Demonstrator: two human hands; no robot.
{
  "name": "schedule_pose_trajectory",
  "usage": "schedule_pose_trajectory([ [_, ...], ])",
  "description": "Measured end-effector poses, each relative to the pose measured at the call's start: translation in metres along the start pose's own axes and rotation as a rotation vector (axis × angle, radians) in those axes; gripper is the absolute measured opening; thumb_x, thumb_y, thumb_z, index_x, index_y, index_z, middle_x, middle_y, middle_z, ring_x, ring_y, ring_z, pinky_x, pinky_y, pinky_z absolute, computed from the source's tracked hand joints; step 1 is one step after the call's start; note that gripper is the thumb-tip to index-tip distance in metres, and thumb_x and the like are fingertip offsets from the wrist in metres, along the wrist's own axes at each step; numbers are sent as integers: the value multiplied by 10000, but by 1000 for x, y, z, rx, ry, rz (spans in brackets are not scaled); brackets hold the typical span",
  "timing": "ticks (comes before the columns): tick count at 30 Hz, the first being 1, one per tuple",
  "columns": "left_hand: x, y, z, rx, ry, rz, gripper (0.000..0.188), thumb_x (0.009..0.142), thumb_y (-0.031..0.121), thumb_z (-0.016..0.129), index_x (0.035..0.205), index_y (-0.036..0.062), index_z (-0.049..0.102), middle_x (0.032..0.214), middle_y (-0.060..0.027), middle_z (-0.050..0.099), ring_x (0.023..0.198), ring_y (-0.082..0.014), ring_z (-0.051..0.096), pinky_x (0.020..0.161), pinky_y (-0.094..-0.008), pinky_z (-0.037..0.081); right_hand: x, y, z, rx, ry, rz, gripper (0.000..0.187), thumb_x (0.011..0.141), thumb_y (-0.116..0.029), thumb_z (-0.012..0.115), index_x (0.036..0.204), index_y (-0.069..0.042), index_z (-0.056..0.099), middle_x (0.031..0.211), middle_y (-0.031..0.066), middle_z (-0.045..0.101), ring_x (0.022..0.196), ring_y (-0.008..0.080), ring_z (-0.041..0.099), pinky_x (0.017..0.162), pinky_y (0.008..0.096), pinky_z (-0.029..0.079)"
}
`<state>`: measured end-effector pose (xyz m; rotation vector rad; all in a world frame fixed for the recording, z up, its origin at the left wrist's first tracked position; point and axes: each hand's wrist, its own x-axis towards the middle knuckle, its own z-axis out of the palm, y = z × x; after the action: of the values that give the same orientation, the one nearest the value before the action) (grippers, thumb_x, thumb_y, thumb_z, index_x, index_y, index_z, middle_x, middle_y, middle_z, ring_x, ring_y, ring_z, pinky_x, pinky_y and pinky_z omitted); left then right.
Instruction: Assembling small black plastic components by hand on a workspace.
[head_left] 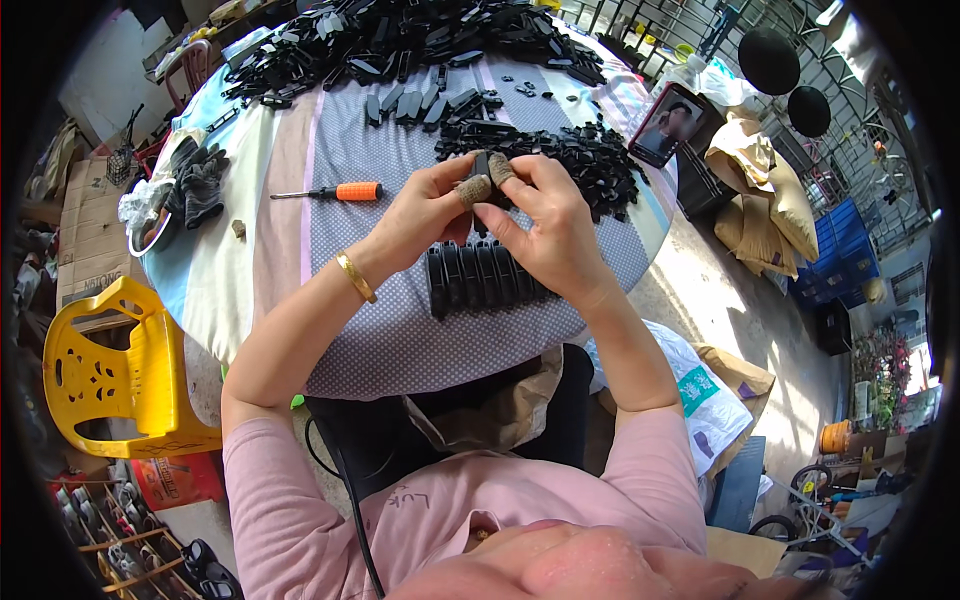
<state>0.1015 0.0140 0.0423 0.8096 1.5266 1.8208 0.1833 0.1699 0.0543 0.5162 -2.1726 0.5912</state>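
Over the near part of the table, my left hand (425,205) and my right hand (548,218) meet at a small black plastic part (481,163). Both hands are closed on it, and brown wraps cover some of the fingertips. The part's exact kind is not clear, since fingers hide most of it. Just below my hands stands a row of several black plastic pieces (480,280), packed side by side. Beyond them spreads a heap of small black parts (595,165). A screwdriver (357,191) with an orange handle lies to the left of my left hand.
A big pile of longer black parts (400,45) covers the table's far side. Dark gloves (197,185) lie at the left edge, and a phone (666,125) stands at the right. A yellow plastic chair (150,380) is at lower left; sacks (770,220) stand to the right.
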Motion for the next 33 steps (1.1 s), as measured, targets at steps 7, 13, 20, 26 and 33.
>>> schedule_pose_trajectory([
  [7, 4, -1, 15, 383, 22, 126, 517, 911, 256, 535, 1350, 58, 347, 847, -53, 606, 659, -75, 570, 551, -208, 465, -28, 10, -39, 45, 157, 382, 250, 738, -18, 672, 979, 12, 613, 778, 47, 576, 618, 106, 545, 580, 225, 473],
  [13, 39, -18, -52, 747, 288, 76, 359, 871, 206, 592, 1192, 52, 547, 959, -71, 627, 688, -68, 533, 578, -219, 453, -74, 49, -80, -267, -307, 770, 331, 711, -118, 678, 1024, -20, 636, 666, 54, 535, 571, 108, 509, 549, 254, 431],
  [20, 99, -14, -61, 1135, 305, 142, 245, 820, 190, 583, 1000, 36, 645, 878, -169, 648, 828, -310, 614, 758, -354, 463, -96, 63, -79, 1, -300, 772, 250, 782, -151, 641, 994, -19, 645, 731, 93, 590, 638, 154, 556, 602, 275, 440],
  [26, 144, -24, -44, 1393, 164, 135, 225, 786, 179, 612, 957, 38, 653, 875, -176, 630, 832, -318, 597, 778, -373, 459, -88, 82, -69, -144, -161, 622, 184, 800, -159, 607, 943, -67, 676, 735, 155, 607, 672, 284, 599, 616, 340, 461],
  [33, 142, -26, -49, 1468, 131, 123, 254, 743, 165, 636, 946, 14, 615, 948, -181, 600, 929, -342, 558, 814, -387, 452, -76, 113, -51, -227, -330, 560, 181, 738, -224, 669, 889, -131, 704, 788, 97, 609, 756, 268, 604, 690, 356, 479],
])
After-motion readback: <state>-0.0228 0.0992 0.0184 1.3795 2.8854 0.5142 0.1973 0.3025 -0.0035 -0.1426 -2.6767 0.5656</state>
